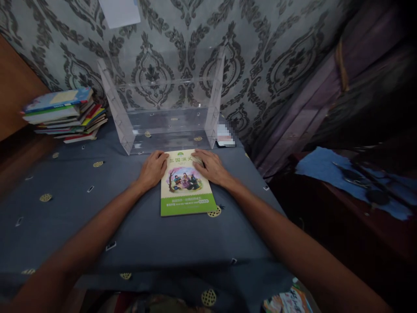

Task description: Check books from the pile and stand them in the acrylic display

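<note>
A thin book (186,187) with a green and cream cover and a cartoon picture lies flat on the dark blue cloth, front cover up. My left hand (153,168) rests at its top left corner, fingers curled over the edge. My right hand (210,165) lies on the top right corner, fingers stretched flat across the cover. Just beyond the book stands an empty clear acrylic rack (167,128) with two upright side panels, against the wall.
A stack of several books (65,115) sits at the back left of the table (81,208). A patterned grey wall rises behind. To the right stand a dark curtain and a low wooden surface with a blue cloth (345,176). Printed matter lies on the floor at the bottom.
</note>
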The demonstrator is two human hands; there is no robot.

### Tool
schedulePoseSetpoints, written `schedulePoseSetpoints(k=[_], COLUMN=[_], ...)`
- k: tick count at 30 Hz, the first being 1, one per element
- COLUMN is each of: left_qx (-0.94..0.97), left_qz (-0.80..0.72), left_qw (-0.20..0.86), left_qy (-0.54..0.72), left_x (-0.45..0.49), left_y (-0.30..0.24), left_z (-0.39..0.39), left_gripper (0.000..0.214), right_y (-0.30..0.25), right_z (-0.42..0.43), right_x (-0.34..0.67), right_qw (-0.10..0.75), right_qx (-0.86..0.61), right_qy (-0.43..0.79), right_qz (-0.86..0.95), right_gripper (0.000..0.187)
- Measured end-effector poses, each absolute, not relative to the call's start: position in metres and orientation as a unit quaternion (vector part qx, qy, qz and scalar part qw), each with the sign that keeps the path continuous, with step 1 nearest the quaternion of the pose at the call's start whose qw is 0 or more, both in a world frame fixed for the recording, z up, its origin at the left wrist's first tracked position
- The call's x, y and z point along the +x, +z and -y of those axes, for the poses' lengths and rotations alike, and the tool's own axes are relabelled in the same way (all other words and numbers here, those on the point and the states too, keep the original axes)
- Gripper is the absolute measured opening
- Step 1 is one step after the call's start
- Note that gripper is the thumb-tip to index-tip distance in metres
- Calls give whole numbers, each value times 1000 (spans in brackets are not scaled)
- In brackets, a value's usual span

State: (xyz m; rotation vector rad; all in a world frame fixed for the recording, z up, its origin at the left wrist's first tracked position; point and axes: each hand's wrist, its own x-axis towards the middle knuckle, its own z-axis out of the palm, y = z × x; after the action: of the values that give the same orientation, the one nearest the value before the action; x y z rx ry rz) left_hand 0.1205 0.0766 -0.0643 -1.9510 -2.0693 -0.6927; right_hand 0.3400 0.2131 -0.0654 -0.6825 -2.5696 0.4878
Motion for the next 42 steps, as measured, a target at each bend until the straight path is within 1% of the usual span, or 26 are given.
schedulePoseSetpoints(k=[3,9,15,18,20,24,27,37,42], left_qx=[-670,-679,-684,-685,-684,-684,-685,-685,-688], left_qz=[702,694,685,683,686,689,688,689,688], left_qw=[108,103,85,73,71,75,76,73,73], left_qy=[-218,-217,-238,-243,-239,-229,-228,-225,-218], left_x=[119,118,115,113,113,115,115,113,114], left_y=[-62,-62,-69,-70,-69,-67,-68,-68,-66], left_z=[-75,-72,-76,-76,-75,-74,-74,-75,-74], left_gripper=[28,32,33,34,35,34,34,35,36], right_y=[-66,-61,-54,-54,-54,-55,-56,-60,-59], right_z=[-214,-208,-203,-202,-202,-204,-209,-214,-198], right_x=[340,342,330,325,325,333,339,356,374], right_qw=[224,248,181,146,140,150,166,157,191], right_qx=[-243,-199,-119,-117,-139,-206,-227,-194,-181], right_qy=[173,118,138,134,130,131,139,186,201], right_qz=[928,941,966,973,972,958,950,950,944], right_gripper=[38,36,43,47,49,48,45,49,45])
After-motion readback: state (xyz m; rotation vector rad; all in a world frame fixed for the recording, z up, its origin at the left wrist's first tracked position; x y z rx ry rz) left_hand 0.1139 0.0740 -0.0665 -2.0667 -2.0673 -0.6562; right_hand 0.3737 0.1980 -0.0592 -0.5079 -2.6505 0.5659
